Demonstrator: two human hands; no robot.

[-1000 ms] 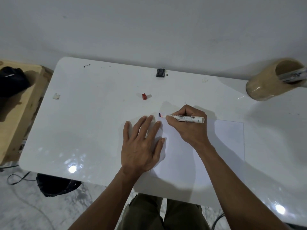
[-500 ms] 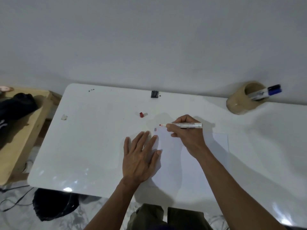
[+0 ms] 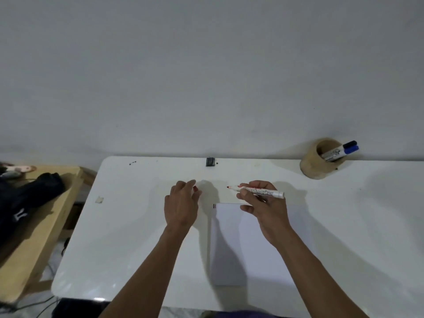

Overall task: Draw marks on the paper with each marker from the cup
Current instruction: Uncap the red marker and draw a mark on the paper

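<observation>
the right hand (image 3: 266, 207) pinches an uncapped red marker (image 3: 257, 192) above the paper's (image 3: 252, 244) top edge, tip pointing left. the left hand (image 3: 182, 203) curls around a small red cap (image 3: 195, 188), mostly hidden by fingers. tiny marks (image 3: 214, 206) sit at the paper's corner, colours hard to read. the cup (image 3: 319, 160) holds two markers (image 3: 341, 151), bodies partly hidden inside.
</observation>
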